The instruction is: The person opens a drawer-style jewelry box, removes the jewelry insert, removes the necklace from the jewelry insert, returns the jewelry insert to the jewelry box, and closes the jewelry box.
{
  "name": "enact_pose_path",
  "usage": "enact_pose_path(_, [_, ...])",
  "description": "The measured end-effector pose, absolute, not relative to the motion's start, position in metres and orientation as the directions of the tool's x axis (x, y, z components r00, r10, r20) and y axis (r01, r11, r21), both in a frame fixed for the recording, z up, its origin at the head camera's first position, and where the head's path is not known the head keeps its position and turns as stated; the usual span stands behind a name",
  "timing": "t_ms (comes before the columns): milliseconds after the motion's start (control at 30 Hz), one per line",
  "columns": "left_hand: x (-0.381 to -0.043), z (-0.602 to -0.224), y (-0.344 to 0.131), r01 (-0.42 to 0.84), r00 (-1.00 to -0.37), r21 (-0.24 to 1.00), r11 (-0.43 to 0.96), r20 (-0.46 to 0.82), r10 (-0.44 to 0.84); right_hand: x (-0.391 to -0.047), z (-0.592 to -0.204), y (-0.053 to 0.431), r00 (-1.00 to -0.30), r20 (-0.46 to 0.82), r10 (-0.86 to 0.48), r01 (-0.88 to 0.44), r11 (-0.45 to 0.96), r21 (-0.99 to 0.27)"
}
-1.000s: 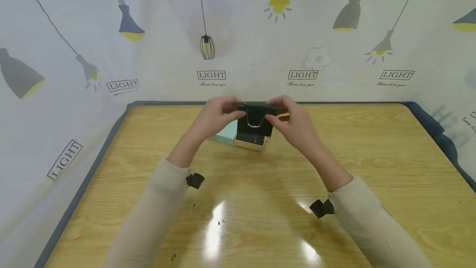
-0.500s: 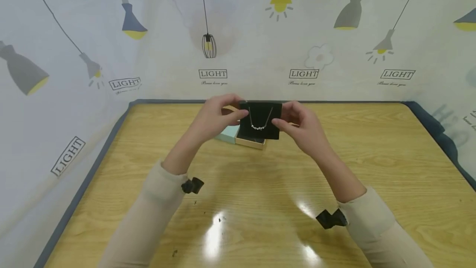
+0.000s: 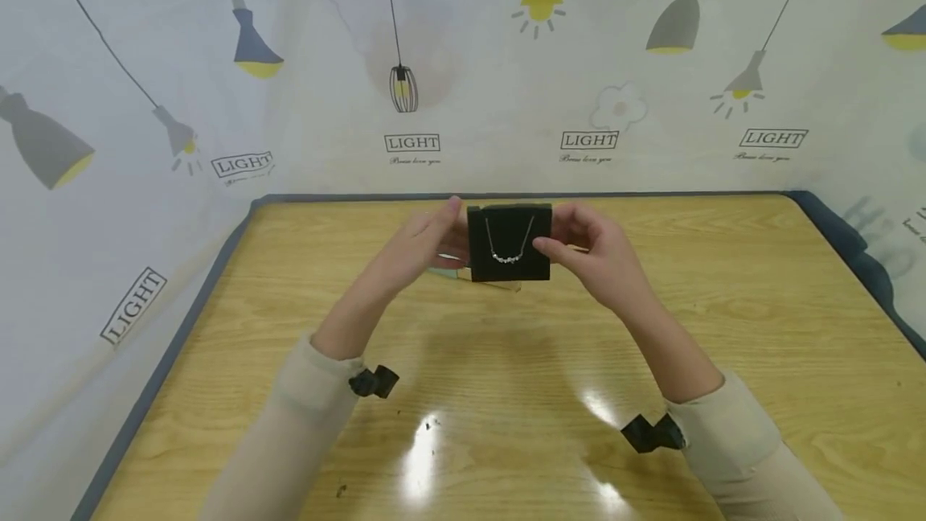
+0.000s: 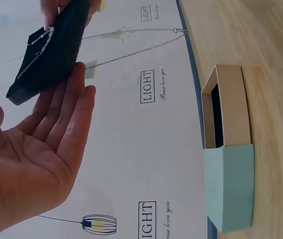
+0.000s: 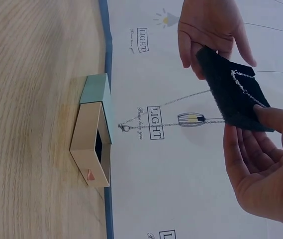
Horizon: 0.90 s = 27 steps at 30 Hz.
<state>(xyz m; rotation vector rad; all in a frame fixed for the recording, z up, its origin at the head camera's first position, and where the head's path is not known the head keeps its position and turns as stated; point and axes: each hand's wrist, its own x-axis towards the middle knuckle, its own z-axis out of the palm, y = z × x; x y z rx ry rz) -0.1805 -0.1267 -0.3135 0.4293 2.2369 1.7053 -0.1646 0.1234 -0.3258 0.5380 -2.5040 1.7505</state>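
A thin black display pad with a silver necklace across its front stands upright in the air in the head view. My right hand pinches its right side, thumb on the front and fingers behind. On the other side, my left hand has its thumb lifted off and its fingers straight, the fingertips right at the pad's back. Behind the pad, the rest of the chain hangs in a long loop ending at a clasp, as both wrist views show.
Beyond the pad, a small jewelry box lies on the wooden table: a mint-green sleeve with a beige drawer pulled partly out, black inside. In the head view the pad and left hand mostly cover it. A lamp-print curtain borders the table's back.
The pad was tilted over the box and has come up and nearer, now facing me. My left thumb has let go of its front and risen; my right hand still holds it.
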Motion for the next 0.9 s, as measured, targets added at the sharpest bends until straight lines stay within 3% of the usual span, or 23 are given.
enact_pose_path(500, [-0.1733,-0.3185,-0.1202,-0.05,-0.931,0.983,0.175,-0.11,0.348,-0.16,-0.3289,0.1237,-0.938,0.223,-0.267,-0.298,0.285,-0.911])
enact_pose_path(900, [-0.1714,-0.3169,-0.1197,-0.047,-0.936,0.995,0.088,-0.075,0.343,-0.1574,-0.3304,0.1247,-0.935,0.226,-0.273,-0.301,0.273,-0.914])
